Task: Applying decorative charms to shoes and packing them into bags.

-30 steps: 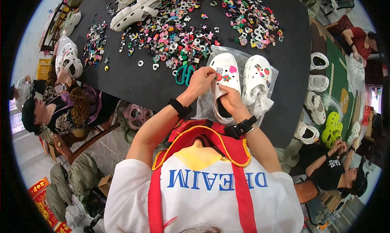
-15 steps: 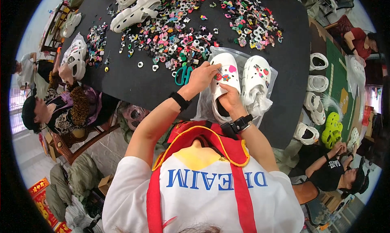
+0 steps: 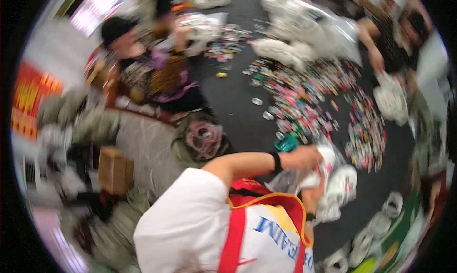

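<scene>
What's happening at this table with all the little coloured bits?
A person's left hand rests on a white foam clog inside a clear plastic bag; a second white clog lies beside it. The right hand is mostly hidden. Small coloured charms are scattered across the dark table. The picture is blurred.

Landmark: dark table. Picture badly motion-blurred.
- Clear plastic bag, crumpled, at the table's near edge, wrapped about white clogs.
- Brown cardboard box, squarish, on the floor well left of the table.
- Red-and-yellow printed sheet, far left of the table.
- Bright pale panel, sign or screen, cannot tell, beyond the table's far-left corner.
</scene>
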### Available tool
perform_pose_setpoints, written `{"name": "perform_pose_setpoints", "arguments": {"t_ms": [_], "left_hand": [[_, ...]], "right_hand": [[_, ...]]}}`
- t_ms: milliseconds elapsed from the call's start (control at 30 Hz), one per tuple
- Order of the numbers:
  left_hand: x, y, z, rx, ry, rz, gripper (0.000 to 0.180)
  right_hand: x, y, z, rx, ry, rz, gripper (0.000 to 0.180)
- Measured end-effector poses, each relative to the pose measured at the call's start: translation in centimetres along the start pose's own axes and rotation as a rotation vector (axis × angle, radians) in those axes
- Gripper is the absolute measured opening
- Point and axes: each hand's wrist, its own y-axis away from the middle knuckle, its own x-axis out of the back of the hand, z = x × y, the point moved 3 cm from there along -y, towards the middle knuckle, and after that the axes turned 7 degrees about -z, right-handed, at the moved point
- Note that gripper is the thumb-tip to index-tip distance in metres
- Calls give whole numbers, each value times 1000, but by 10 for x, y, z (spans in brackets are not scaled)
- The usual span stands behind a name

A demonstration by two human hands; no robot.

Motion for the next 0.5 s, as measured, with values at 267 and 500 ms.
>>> {"name": "perform_pose_setpoints", "arguments": {"t_ms": [267,500], "left_hand": [[-4,6,-3,128,234,145,14],[7,22,20,-31,61,225,14]], "right_hand": [[20,9,9,-409,248,-221,42],[28,-4,0,-457,419,-198,43]]}}
